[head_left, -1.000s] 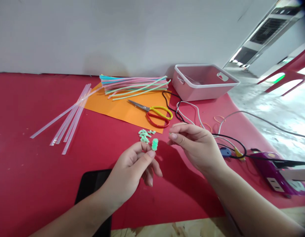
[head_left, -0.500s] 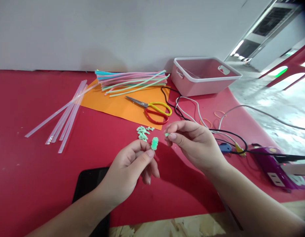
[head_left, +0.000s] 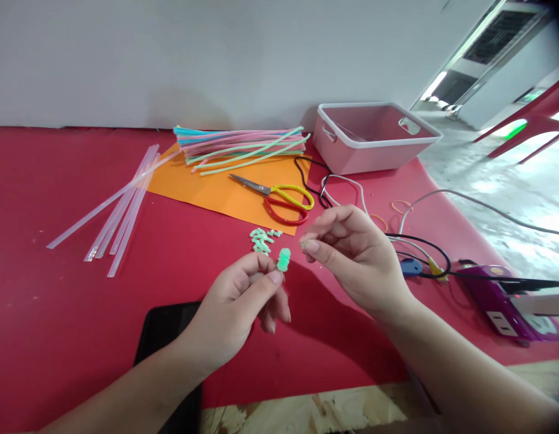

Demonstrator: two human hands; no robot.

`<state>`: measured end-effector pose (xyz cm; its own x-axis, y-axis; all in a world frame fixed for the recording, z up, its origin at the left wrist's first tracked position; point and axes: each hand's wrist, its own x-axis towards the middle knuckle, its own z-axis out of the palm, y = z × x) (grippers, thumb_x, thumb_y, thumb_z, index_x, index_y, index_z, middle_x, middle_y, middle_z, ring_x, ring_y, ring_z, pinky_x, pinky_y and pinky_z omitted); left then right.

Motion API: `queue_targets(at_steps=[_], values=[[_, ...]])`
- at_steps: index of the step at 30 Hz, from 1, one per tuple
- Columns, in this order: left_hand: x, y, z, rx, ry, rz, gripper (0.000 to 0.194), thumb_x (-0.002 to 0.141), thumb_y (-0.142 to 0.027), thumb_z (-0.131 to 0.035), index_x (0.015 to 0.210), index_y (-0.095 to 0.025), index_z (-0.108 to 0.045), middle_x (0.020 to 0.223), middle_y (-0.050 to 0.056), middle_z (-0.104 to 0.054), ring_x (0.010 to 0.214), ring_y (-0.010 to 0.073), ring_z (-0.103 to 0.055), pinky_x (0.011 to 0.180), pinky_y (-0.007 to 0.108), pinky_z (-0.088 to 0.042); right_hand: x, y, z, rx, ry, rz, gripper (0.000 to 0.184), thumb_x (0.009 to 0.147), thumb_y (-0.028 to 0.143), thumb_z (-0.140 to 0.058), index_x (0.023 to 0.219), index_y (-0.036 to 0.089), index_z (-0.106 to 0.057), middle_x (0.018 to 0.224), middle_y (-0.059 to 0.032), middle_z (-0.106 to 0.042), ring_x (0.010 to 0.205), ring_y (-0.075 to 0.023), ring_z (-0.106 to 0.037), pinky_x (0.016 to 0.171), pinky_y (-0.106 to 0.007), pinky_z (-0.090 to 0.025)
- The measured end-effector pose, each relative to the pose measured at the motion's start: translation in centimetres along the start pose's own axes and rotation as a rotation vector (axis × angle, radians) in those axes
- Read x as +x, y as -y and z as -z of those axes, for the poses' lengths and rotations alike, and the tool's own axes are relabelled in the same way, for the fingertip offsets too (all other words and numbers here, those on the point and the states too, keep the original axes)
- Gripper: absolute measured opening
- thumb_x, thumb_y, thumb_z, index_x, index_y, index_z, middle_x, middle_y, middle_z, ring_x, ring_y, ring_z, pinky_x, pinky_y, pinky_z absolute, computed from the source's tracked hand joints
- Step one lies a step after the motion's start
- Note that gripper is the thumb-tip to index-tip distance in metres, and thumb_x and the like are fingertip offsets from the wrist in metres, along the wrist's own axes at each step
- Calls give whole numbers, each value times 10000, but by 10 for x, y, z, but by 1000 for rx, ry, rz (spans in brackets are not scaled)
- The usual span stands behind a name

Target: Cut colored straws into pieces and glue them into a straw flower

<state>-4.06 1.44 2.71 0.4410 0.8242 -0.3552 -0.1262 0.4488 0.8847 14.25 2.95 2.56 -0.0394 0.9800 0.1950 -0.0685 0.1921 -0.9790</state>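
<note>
Between the thumb and index finger of my left hand [head_left: 247, 298] is a small bright-green ribbed piece [head_left: 283, 260], held upright above the red table. My right hand [head_left: 351, 256] is just to the right, its thumb and index finger pinched on a tiny light-green bit [head_left: 303, 245] that is mostly covered by the fingertips. The two hands are apart. Behind my left fingers lies a little heap of cut light-green pieces [head_left: 260, 240], partly hidden by that hand. Scissors [head_left: 283, 202] with one yellow and one red handle rest beyond the heap.
Pastel fuzzy stems [head_left: 243, 147] lie on orange paper [head_left: 193, 190]. Clear pinkish sticks [head_left: 125, 211] are at left. A pink basket [head_left: 374, 154] stands at back right, near cables [head_left: 424, 238] and a purple power strip [head_left: 491, 301]. A black flat device [head_left: 170, 328] sits under my left forearm.
My right hand has risen slightly and its fingers have turned, so less of the tiny green bit shows. My left hand keeps its grip on the ribbed piece, nearly still.
</note>
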Motion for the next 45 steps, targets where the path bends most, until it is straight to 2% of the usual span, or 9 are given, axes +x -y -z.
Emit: queue_targets(at_steps=[7, 13, 16, 21, 30, 41, 45], values=[[0, 1, 1, 1, 8, 3, 164, 922, -292, -516, 791, -200, -479, 541, -55, -629, 444, 58, -521, 457, 153, -409, -3, 1, 0, -185, -57, 94, 270, 776, 189, -747, 994, 244, -597, 809, 17, -726, 791, -149, -715, 740, -281, -593], [-1, 0, 1, 5, 2, 11, 163, 922, -278, -509, 782, -199, -482, 538, -59, -613, 443, 61, -523, 458, 159, -406, -1, 0, 0, -168, -54, 40, 298, 766, 194, -760, 1007, 244, -591, 799, 23, -727, 766, -139, -713, 735, -266, -594], [-1, 0, 0, 1, -1, 4, 156, 918, -282, -513, 788, -200, -489, 535, -59, -606, 445, 64, -526, 461, 161, -409, -2, -2, 1, -203, -36, 71, 229, 785, 187, -739, 989, 244, -652, 821, 19, -729, 781, -133, -703, 728, -257, -590], [-1, 1, 0, -9, -12, 3, 148, 907, -279, -524, 787, -197, -492, 531, -52, -600, 441, 68, -524, 457, 166, -414, -4, -3, 4, -312, -34, 99, 48, 805, 196, -716, 834, 230, -730, 809, -1, -728, 735, -142, -678, 723, -288, -581], [-1, 0, 0, 15, -18, 5, 153, 904, -278, -528, 782, -198, -485, 516, -59, -587, 421, 54, -493, 434, 152, -383, 1, 1, 6, -482, 70, 309, 90, 845, 162, -666, 864, 233, -718, 907, -30, -627, 887, -160, -605, 808, -315, -510], [-3, 0, -1, 41, 7, 20, 137, 891, -274, -528, 784, -200, -484, 493, -65, -560, 377, 52, -469, 400, 155, -362, 1, 1, 8, -597, 156, 437, 122, 872, 154, -617, 907, 235, -702, 932, -46, -613, 865, -172, -603, 810, -340, -512], [-3, 1, -1, 57, 13, 10, 126, 894, -262, -518, 787, -206, -480, 483, -75, -548, 365, 47, -457, 391, 148, -352, 1, 3, 7, -572, 164, 457, 143, 862, 136, -630, 921, 240, -708, 930, -40, -611, 867, -163, -604, 808, -327, -510]])
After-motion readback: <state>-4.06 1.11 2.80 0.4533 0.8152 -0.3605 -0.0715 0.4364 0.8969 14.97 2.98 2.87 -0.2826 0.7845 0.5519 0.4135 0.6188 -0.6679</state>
